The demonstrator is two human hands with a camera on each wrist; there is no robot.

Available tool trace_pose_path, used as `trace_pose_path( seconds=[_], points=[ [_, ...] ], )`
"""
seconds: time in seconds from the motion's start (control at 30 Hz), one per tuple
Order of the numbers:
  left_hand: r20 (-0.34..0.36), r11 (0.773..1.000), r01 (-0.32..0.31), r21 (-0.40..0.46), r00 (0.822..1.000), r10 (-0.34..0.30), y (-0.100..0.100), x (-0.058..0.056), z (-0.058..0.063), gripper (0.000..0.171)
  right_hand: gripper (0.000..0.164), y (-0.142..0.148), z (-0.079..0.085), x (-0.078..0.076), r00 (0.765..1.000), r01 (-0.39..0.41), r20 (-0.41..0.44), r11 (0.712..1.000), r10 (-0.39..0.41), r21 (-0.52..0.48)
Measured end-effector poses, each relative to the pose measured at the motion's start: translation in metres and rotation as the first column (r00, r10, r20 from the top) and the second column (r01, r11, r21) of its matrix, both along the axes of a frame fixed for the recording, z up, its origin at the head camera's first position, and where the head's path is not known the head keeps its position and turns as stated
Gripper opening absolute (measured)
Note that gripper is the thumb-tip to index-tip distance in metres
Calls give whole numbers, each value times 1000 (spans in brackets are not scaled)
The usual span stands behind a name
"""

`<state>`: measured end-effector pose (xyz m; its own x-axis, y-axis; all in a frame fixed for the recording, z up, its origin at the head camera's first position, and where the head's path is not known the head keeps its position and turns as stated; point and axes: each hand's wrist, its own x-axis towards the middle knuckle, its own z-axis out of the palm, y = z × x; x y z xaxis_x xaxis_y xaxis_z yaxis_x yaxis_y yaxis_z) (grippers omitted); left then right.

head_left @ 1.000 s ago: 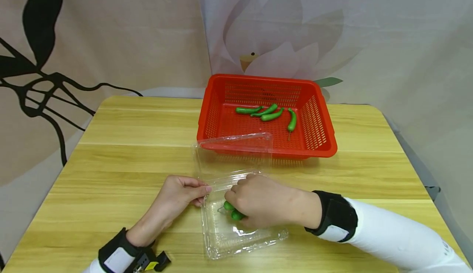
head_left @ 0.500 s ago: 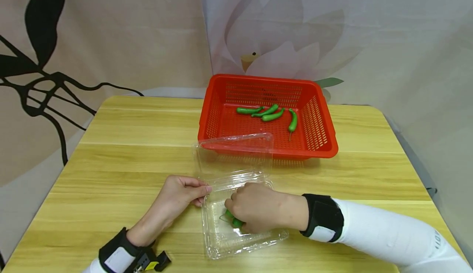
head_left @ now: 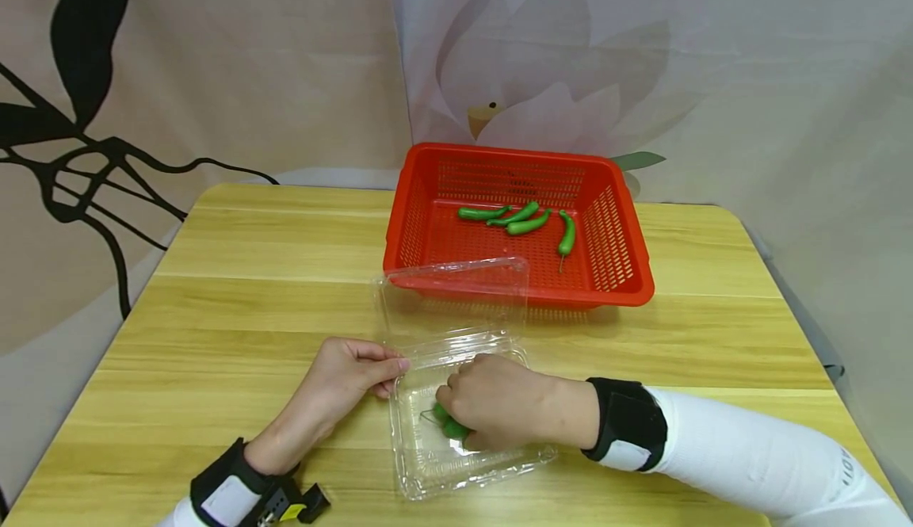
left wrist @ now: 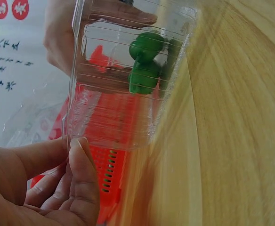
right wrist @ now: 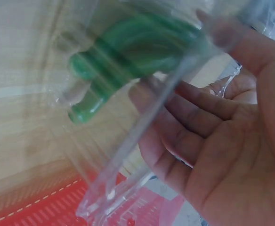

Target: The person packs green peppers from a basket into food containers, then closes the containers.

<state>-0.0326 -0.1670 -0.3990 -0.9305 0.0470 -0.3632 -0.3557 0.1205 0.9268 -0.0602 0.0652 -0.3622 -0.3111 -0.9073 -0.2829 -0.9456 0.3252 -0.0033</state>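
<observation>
A clear plastic clamshell box point(head_left: 428, 471) stands on the table with its lid point(head_left: 449, 297) tipped back over the red basket's front rim. My left hand point(head_left: 353, 376) pinches the box's left edge between thumb and fingers, as the left wrist view also shows its hand point(left wrist: 52, 183). Inside the box, my right hand point(head_left: 502, 404) holds green chili peppers point(head_left: 449, 422) low over the floor. Their rounded ends point(left wrist: 144, 77) show in the left wrist view. In the right wrist view, the peppers point(right wrist: 137, 47) lie between the thumb and fingers, partly seen through the plastic.
A red slotted basket point(head_left: 620, 273) stands behind the box, with several green chili peppers point(head_left: 528, 224) on its bottom. Wood-patterned table point(head_left: 235, 313) lies around both. A printed cloth point(head_left: 285, 59) hangs at the back.
My right hand has come down slightly toward me inside the box, and the peppers have sunk with it. The left hand has kept its place on the edge.
</observation>
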Motion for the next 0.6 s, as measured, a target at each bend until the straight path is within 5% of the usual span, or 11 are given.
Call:
trace_pose_path(
  seconds=[0.37,0.6],
  points=[
    [3,1000,-6,-4,1000,6,0,1,-2,13,25,6,7,-2,997,-53,-56,997,49,-64],
    [-15,1000,4,9,1000,-4,0,1,-2,17,17,10,26,-2,995,-73,-82,986,61,-153]
  ],
)
